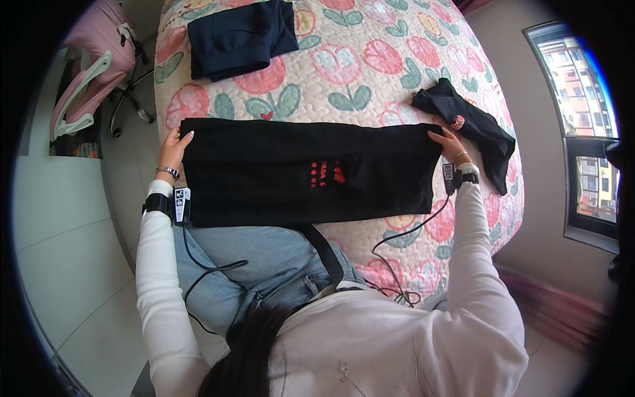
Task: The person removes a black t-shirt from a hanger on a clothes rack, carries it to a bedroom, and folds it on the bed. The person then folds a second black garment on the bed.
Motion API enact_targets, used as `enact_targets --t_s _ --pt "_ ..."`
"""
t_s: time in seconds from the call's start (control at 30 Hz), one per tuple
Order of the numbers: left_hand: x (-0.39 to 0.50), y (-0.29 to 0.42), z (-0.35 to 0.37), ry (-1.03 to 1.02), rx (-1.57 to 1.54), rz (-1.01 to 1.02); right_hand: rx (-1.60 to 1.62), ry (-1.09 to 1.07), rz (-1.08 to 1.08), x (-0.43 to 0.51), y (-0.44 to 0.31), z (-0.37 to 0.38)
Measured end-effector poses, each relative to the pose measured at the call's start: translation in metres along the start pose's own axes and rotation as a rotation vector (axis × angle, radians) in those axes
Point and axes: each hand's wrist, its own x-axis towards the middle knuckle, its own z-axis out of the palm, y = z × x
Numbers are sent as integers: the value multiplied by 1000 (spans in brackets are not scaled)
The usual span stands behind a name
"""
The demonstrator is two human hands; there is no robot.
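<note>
A black cloth garment with a red print (278, 168), folded into a long rectangle, lies across the near part of the bed and over my lap. My left hand (173, 151) grips its far left corner, thumb on top. At its far right corner, my right hand (450, 145) pinches the fabric between thumb and fingers. Another black garment with a small red-and-white patch (478, 126) lies crumpled just beyond my right hand. Farther off at the upper left sits a folded dark navy garment (233, 42).
A quilted bedspread with tulips (337, 64) covers the bed. Cables (392, 268) run from devices strapped to both wrists. A pink chair (94, 64) stands on the floor at left; a window (590, 183) is in the right wall.
</note>
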Motion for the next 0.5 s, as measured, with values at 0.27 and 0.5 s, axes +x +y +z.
enact_targets --t_s 0.27,0.5 --pt "28 25 6 162 23 143 -93 231 -86 60 -46 -10" --pt "38 -5 -1 401 -260 -7 -576 633 -256 98 -37 28"
